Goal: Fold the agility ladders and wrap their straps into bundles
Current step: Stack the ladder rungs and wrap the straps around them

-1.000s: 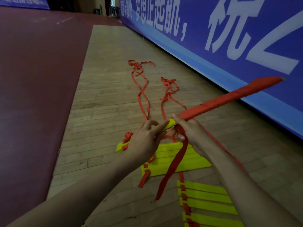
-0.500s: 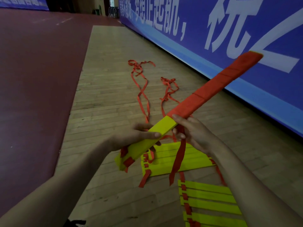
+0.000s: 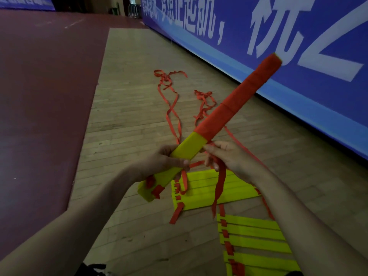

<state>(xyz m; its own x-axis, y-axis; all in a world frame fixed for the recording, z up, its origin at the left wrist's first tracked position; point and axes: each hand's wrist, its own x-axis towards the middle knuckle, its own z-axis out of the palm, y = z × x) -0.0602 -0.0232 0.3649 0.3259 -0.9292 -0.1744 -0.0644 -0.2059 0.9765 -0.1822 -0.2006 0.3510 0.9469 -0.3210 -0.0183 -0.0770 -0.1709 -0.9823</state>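
A person's two bare forearms reach forward over a wooden floor point(image 3: 127, 124), with dark red flooring point(image 3: 39, 96) to the left. The left hand point(image 3: 159, 164) is closed around the yellow lower part of a folded agility ladder bundle point(image 3: 215, 124), the thumb lying flat across its top face and the other fingers curled underneath, mostly hidden. The bundle slants from lower left to upper right (its lower yellow end sticks out below the left hand, its upper half is tightly wound in red strap). Just to the right, the right hand point(image 3: 229, 158) sits under the point where yellow meets red, its fingers partly curled and pinching the loose red strap point(image 3: 219, 184), which hangs down from the hand toward the floor. Below the hands, a folded yellow ladder stack point(image 3: 211, 192) lies on the floor, and a second ladder point(image 3: 256, 242) lies spread out nearer the lower right, yellow rungs joined by red webbing. Farther off, two tangled red straps point(image 3: 171, 108) trail along the boards. Along the right runs a blue banner point(image 3: 278, 36) with large white characters.
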